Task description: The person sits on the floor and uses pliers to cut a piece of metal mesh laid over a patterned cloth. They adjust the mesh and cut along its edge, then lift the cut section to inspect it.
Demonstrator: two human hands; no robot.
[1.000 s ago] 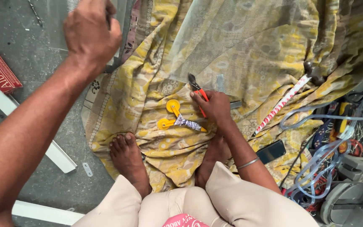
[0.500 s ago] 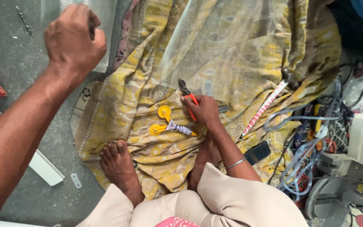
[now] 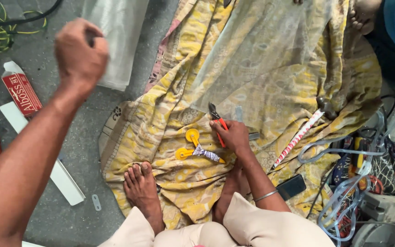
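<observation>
Head view, looking down onto floor. Right hand (image 3: 235,137) closed around red-handled pliers (image 3: 217,120), jaws pointing up the yellow patterned cloth (image 3: 270,68), tool resting on it. Left hand (image 3: 79,54) raised clear of floor, curled into a fist, blurred; could not tell whether anything sat inside. Yellow-handled scissors (image 3: 196,146) lay shut just left of right hand, untouched. Translucent mesh sheet (image 3: 270,59) spread over cloth above pliers; no visible cut or fastening at that edge, so judged early stage, most left to do. Striped red-white rod (image 3: 298,137) lay right of hand, apart from it.

Room: open grey floor (image 3: 69,119) on left, apart from white strip (image 3: 60,176) and red tube box (image 3: 21,93). Right side crowded: tangle of clear hoses and cables (image 3: 353,183), dark phone (image 3: 291,186) near forearm. Own bare foot (image 3: 140,187) on near cloth edge. Another person's foot (image 3: 364,13) at far corner.
</observation>
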